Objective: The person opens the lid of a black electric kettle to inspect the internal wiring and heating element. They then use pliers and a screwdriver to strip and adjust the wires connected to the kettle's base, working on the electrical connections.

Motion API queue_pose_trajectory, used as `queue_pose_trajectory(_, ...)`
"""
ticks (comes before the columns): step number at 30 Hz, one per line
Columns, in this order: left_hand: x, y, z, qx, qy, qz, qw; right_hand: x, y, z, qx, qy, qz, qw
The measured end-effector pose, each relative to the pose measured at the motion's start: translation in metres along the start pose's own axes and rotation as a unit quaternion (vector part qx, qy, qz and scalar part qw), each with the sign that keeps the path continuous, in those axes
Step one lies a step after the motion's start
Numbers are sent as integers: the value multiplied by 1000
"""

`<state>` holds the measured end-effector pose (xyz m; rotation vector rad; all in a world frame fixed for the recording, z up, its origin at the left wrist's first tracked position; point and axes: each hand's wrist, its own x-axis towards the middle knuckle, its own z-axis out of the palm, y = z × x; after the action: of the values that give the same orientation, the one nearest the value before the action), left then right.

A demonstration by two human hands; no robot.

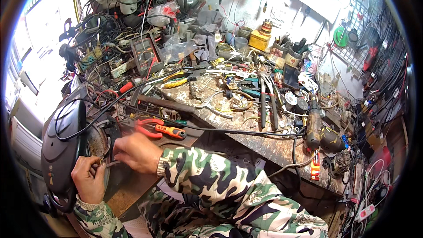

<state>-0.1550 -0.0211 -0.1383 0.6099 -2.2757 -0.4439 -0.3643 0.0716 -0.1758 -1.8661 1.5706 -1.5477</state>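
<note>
Dark domed appliance [64, 150], exact type not certain, is seen at the left end of the work area, stood on its side, with its round metal interior [98, 143] turned toward the hands. A thin wire-like piece [113, 163] is being worked at the edge of that opening. By the left hand [89, 180] the piece is apparently pinched, thumb against bent index finger, gap narrow. By the right hand [139, 153] a bunched, narrow finger pose is shown right beside it; whether the piece is also gripped there cannot be told, as the fingertips are partly hidden.

Step in hand is judged to be fine handwork on a wire end or small connection; no tool is held. For the next move, a steady left pinch and small, precise right-hand finger motion would be called for, with slack left in the lead. Snagging on the black cord [198, 128], by which the bench is crossed, is judged possible.

Red-handled pliers [147, 128] and an orange-handled tool [171, 131] are laid just beyond the right hand, within easy reach. A power drill [313, 125] is left well apart, on the cluttered workbench [282, 143].
</note>
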Motion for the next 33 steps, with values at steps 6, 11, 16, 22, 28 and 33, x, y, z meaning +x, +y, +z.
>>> queue_pose_trajectory(6,2,5,4,-17,-13,-5,1000,-11,16,24,352,0,170,921)
queue_pose_trajectory(11,4,6,7,24,-27,43,998,-14,31,35,288,28,37,956)
queue_pose_trajectory(16,3,12,7,25,-51,73,996,-11,32,44,333,52,47,940)
queue_pose_trajectory(22,4,16,4,25,-53,93,994,-5,31,53,263,79,-26,961)
queue_pose_trajectory(28,6,12,5,45,-50,51,996,-11,29,44,274,58,19,960)
queue_pose_trajectory(33,7,13,4,55,-52,81,994,-13,28,45,230,74,-27,970)
